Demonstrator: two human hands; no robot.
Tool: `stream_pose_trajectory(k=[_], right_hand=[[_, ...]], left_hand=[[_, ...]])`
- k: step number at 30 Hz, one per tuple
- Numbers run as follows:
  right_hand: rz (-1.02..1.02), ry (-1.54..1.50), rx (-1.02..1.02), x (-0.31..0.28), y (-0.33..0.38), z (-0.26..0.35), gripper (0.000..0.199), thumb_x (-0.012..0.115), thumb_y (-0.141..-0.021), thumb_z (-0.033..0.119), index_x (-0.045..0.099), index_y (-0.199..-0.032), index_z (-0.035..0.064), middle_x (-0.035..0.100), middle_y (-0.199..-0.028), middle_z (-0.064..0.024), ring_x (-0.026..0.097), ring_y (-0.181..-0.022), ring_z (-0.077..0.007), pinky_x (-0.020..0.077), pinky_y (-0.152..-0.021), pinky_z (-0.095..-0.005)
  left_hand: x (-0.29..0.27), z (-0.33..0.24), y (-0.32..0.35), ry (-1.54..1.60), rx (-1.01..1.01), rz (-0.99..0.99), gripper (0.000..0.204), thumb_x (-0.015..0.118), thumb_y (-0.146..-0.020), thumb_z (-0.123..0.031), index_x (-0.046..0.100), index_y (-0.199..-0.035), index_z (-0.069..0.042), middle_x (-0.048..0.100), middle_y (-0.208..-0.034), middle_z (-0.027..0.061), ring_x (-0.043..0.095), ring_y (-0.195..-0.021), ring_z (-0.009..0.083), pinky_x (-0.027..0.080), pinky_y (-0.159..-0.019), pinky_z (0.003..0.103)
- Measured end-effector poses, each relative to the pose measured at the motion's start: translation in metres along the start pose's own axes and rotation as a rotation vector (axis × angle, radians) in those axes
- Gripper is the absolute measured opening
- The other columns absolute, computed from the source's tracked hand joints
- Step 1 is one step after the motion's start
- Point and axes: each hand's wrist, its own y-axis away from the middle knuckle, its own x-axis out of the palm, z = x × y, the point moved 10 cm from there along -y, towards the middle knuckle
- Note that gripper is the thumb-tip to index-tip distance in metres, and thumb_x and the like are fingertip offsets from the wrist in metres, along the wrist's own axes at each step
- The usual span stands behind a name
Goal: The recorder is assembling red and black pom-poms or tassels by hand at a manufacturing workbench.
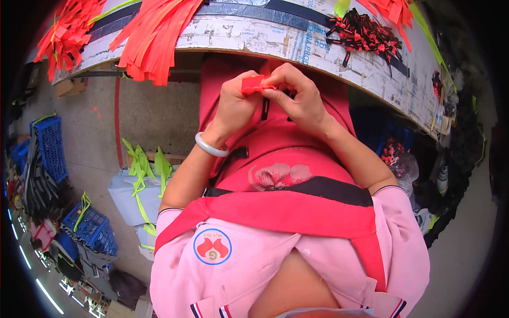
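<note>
Above my lap, close to the table's near edge, my left hand [237,102] and my right hand [299,99] meet on a small piece of red fabric strip [251,84]. Both hands are closed, with thumbs and fingers pinching the strip between them. A dark narrow piece [265,110] hangs just below the fingers; whether it is joined to the red strip I cannot tell. On the table, a bundle of long orange-red strips [157,40] drapes over the edge beyond my left hand. Beyond my right hand lies a pile of small black-and-red pieces [363,36].
The worn white table [254,38] curves across the top. More orange-red strips [68,40] hang at its left end. Blue crates [90,228] with dark strips stand on the floor at left, near a pale bundle [130,196] with yellow-green ties. A clear bag [407,168] sits at right.
</note>
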Motion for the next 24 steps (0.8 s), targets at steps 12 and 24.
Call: stream_pose_trajectory(k=[12,24], right_hand=[[0.208,0.092,0.015,0.014,-0.011,0.001,0.012,0.068,-0.085,0.009,0.062,-0.093,0.0013,0.06,-0.089,-0.0098,0.06,-0.079,-0.0173,0.0472,-0.07,-0.0287],[0.096,-0.476,0.278,0.013,-0.164,0.024,0.026,0.063,-0.092,0.027,0.056,-0.082,0.004,0.048,-0.062,0.0024,0.04,-0.049,-0.0036,0.0282,-0.043,-0.021]], left_hand=[[-0.013,-0.042,-0.005,0.0,0.07,0.024,0.004,0.062,-0.085,0.004,0.061,-0.086,0.0,0.056,-0.083,0.0019,0.053,-0.073,0.0092,0.044,-0.066,0.023],[-0.005,-0.03,0.031,0.176,-0.125,0.011,0.006,0.066,-0.088,-0.005,0.062,-0.088,-0.001,0.055,-0.078,-0.0013,0.049,-0.063,0.0047,0.039,-0.056,0.02]])
